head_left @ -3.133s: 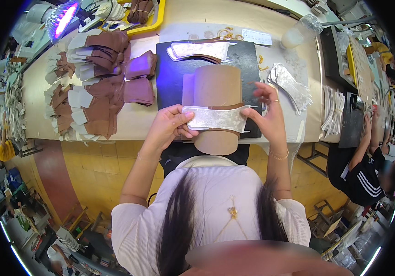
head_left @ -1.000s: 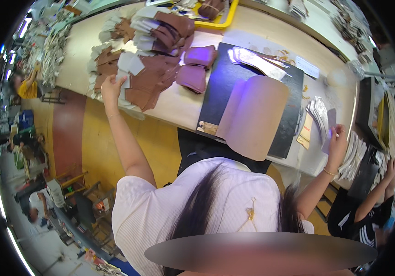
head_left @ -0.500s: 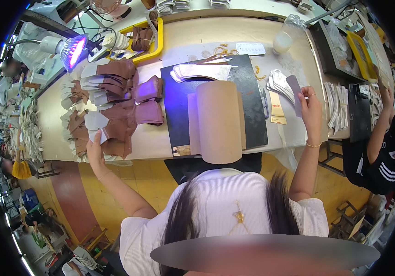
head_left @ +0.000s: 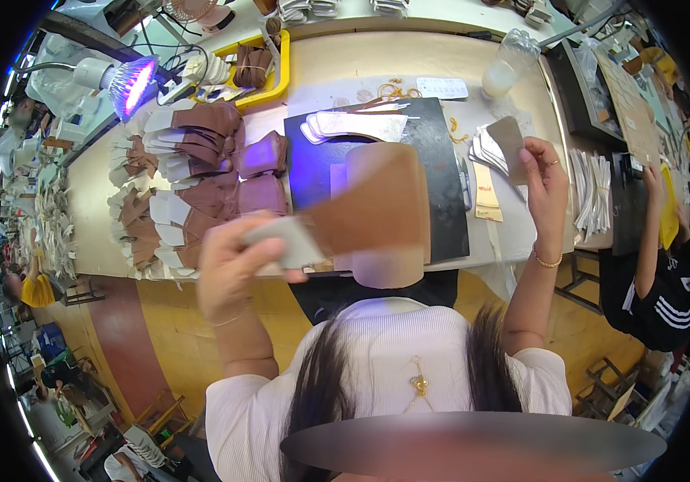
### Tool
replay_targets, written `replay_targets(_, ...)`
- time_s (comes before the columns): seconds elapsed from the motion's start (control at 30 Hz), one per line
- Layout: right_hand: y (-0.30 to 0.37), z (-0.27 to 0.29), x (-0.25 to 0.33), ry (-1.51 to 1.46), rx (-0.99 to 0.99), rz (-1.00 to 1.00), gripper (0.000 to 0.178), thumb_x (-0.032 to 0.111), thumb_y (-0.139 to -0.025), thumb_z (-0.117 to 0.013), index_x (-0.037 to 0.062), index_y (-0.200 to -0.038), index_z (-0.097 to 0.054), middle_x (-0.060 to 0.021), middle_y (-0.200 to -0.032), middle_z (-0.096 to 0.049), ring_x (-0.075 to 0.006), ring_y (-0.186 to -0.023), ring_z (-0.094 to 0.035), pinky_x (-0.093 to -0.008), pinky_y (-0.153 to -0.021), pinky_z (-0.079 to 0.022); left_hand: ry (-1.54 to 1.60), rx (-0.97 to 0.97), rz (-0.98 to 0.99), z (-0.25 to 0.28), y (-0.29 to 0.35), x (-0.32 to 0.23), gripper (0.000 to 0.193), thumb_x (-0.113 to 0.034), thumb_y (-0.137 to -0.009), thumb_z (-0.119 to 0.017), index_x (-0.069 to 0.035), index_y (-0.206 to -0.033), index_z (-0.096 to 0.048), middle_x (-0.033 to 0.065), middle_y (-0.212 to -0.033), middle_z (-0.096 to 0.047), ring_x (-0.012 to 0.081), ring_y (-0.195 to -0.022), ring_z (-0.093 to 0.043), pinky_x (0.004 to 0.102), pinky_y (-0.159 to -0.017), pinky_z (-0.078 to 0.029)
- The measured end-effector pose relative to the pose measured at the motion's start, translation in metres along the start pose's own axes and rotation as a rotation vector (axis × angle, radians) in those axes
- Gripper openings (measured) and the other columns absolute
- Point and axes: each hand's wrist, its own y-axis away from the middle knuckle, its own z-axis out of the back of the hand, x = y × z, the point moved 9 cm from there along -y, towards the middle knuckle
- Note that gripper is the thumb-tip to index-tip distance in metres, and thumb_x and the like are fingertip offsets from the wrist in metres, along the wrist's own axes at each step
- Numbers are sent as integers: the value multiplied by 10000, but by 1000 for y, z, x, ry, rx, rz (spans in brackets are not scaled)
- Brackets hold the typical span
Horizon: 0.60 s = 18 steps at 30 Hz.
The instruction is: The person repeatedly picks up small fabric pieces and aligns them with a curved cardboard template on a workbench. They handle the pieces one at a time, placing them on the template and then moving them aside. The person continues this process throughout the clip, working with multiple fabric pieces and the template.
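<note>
My left hand (head_left: 232,261) pinches the pale end of a brown leather piece (head_left: 365,213), which is blurred and reaches over a tan rounded block (head_left: 386,269). The block lies on a black board (head_left: 445,197) at the table's near edge. In the fingers of my right hand (head_left: 548,173) is a thin grey-brown flat piece (head_left: 505,145) with a rounded end, held up beside a fan of white strips (head_left: 485,151). Left of the board lie stacks of brown leather pieces (head_left: 204,132) with pale ends, and folded brown bundles (head_left: 263,197).
A lit lamp (head_left: 130,88) hangs over the left side. Behind the stacks stands a yellow tray (head_left: 284,68). A clear plastic bottle (head_left: 509,64) is at the far right, near yellow rubber bands (head_left: 393,88). A co-worker's arm (head_left: 647,241) is at the right.
My left hand has lifted a leather piece off the near stack and carried it right, over the block. My right hand keeps the flat piece, now tilted and turned more face-on.
</note>
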Motion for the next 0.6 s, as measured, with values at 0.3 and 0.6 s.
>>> replay_targets(0.3, 33, -33, 53, -320, 360, -288, 120, 99, -872, -759, 9, -925, -701, 8, -775, -675, -36, -673, -583, -188, -585, -455, 147, 118, 571, -51, -37, 117, 265, -181, -978, -630, 68, -1070, -622, 139, -842, -700, 191, -669, -722, 248, -583, -598)
replay_targets(0.6, 54, -138, 65, -67, 814, -202, 202, 193, -841, -765, -3, -867, -721, -78, -710, -693, -102, -587, -592, -253, -574, -485, 270, 61, 534, -45, -26, 127, 597, -463, -1032, -462, 114, -1128, -579, 207, -879, -696, 287, -751, -741, 304, -645, -634)
